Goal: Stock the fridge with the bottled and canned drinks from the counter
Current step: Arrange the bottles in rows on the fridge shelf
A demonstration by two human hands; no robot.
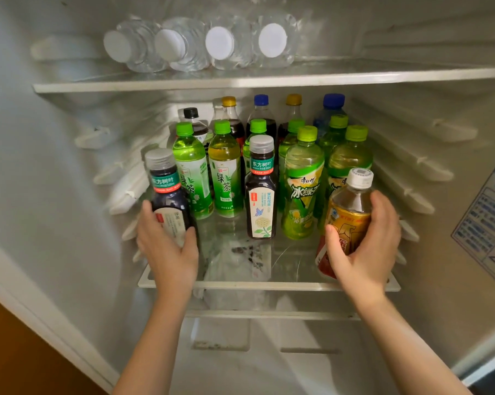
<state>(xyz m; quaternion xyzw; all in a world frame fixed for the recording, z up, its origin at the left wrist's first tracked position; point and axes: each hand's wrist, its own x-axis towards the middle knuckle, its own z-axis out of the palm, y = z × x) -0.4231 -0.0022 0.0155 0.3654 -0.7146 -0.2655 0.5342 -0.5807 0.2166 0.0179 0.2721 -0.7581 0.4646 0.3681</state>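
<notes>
- The left hand [169, 246] grips a dark tea bottle [169, 195] at its body, at the glass shelf [269, 285] front-left;
- the right hand [363, 240] wraps an amber tea bottle [351, 206], front-right;
- both look full, heavy, smooth; hold mid-body.

Glass shelf [269, 285], upright drink bottles [226, 169], upper shelf [269, 80], water bottles [220, 44] lying flat

The left hand [168, 249] grips a tilted dark tea bottle [169, 192] and the right hand [366, 246] an amber white-capped bottle [351, 203], both at the front of the fridge's glass shelf [269, 285], which is crowded with upright green-capped tea bottles [225, 172].
</notes>
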